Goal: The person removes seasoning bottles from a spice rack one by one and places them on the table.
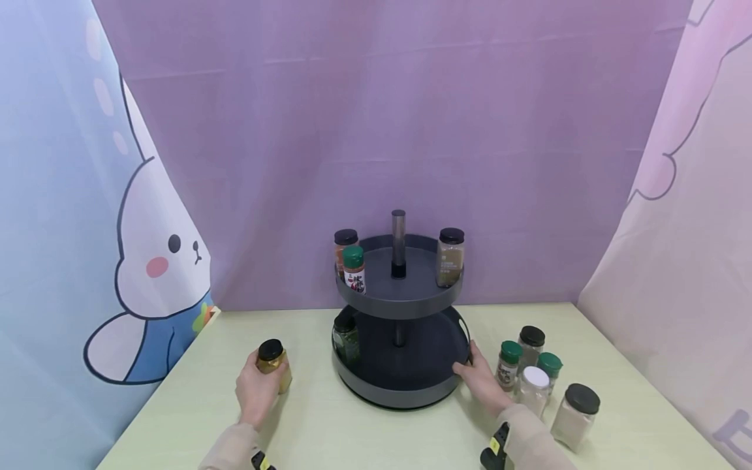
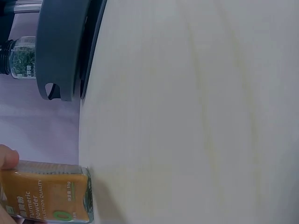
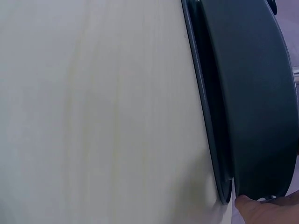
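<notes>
My left hand [image 1: 256, 390] holds a jar of turmeric powder [image 1: 285, 375] with a black lid, left of a dark two-tier spice turntable [image 1: 405, 308]. In the left wrist view the jar's orange label [image 2: 51, 196] reads "Turmeric Powder". My right hand [image 1: 483, 380] grips the right side of the turntable's lower tier [image 1: 405, 399], its thumb at the rim. A jar of green herbs [image 1: 346, 344] stands on that tier at the left. Up top are a green-capped spice bottle [image 1: 354, 271], a black-lidded reddish jar [image 1: 341, 251] partly behind it, and a brown spice jar [image 1: 450, 260].
Right of the turntable stand several spice jars: a green-capped bottle [image 1: 508, 367], a white-lidded jar [image 1: 533, 393] and a large black-lidded jar [image 1: 574, 418] among them. A purple curtain [image 1: 294, 163] hangs behind the pale table [image 1: 317, 437].
</notes>
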Tool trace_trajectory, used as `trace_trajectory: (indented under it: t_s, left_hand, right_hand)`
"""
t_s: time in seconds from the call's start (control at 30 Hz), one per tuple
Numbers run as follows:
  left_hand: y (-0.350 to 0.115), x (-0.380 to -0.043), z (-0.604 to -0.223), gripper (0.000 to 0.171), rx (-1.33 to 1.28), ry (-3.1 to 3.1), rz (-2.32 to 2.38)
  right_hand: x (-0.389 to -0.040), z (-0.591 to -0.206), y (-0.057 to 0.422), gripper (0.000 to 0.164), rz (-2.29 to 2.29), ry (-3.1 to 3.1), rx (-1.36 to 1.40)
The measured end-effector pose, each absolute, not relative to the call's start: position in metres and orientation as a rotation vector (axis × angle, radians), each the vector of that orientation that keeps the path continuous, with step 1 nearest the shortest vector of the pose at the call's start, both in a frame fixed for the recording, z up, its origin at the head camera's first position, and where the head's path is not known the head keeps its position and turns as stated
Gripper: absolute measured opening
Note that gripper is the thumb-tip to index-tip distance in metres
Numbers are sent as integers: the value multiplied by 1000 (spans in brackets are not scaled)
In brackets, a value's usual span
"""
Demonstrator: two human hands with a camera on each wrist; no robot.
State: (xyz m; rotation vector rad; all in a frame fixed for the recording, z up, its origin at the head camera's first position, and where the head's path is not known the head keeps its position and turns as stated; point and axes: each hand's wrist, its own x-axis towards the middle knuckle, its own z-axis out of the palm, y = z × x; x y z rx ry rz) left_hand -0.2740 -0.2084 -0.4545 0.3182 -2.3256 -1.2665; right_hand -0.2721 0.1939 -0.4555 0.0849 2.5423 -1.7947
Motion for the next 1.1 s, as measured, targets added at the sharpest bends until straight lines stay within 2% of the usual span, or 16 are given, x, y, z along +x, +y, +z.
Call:
trace_trajectory:
  t_s: [0.67, 0.9, 1.1]
  left_hand:
    - [-214, -273, -455, 66, 252, -2385, -1401]
    - [-216, -272, -451, 73, 207, -2376, -1437]
    - [-218, -270, -444, 68, 126, -2358, -1351]
  right_hand:
    - [-271, -457, 193, 74, -1820, 2547, 66]
    - [-270, -456, 193, 74, -1810, 2567, 60]
    - [-270, -457, 192, 74, -1804, 2560, 72]
